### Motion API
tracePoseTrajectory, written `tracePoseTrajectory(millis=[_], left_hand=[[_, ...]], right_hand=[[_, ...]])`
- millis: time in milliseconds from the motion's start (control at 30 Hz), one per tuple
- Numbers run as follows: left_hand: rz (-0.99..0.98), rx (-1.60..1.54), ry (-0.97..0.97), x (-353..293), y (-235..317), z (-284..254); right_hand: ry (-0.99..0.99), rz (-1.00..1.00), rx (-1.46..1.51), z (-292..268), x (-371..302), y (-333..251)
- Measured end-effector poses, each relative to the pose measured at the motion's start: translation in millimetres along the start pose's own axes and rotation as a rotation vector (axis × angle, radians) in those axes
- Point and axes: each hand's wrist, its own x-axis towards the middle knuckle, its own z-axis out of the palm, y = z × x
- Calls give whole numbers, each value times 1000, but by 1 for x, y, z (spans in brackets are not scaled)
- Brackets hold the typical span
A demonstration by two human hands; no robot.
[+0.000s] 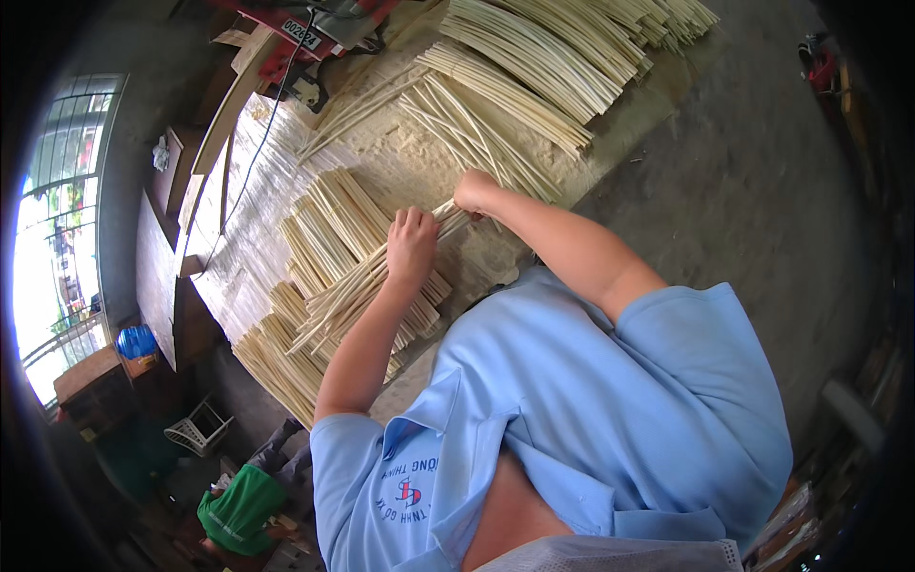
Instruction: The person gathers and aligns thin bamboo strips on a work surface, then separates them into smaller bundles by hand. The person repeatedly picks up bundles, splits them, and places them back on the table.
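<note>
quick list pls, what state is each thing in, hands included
Left hand: closed around the held sticks
Right hand: closed near their upper-right end
Held sticks: bunched, slanting
Nearby stick stacks: laid flat
Crossed sticks: loosely piled
Far stick stacks: laid in rows
Table: dusty
Window: barred, bright
Blue shirt: open at neck

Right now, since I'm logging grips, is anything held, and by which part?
Yes: a bundle of thin pale sticks. The left hand grips it partway along; the right hand holds it near its right end.
</note>
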Motion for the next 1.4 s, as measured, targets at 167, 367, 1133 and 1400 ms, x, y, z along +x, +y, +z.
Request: tracePoseTrajectory(millis=[167, 367, 1133, 1400], left_hand=[[7, -2, -30, -9, 2, -1], [43, -100, -42, 15, 2, 2], [-304, 119, -604, 6, -11, -67], [-279, 70, -250, 24, 4, -170]], right_hand=[[-221, 105, 673, -6, -9, 26], [-294, 18, 597, -11, -18, 18], [-428, 305, 794, 23, -100, 39], [594, -846, 513, -25, -130, -23]])
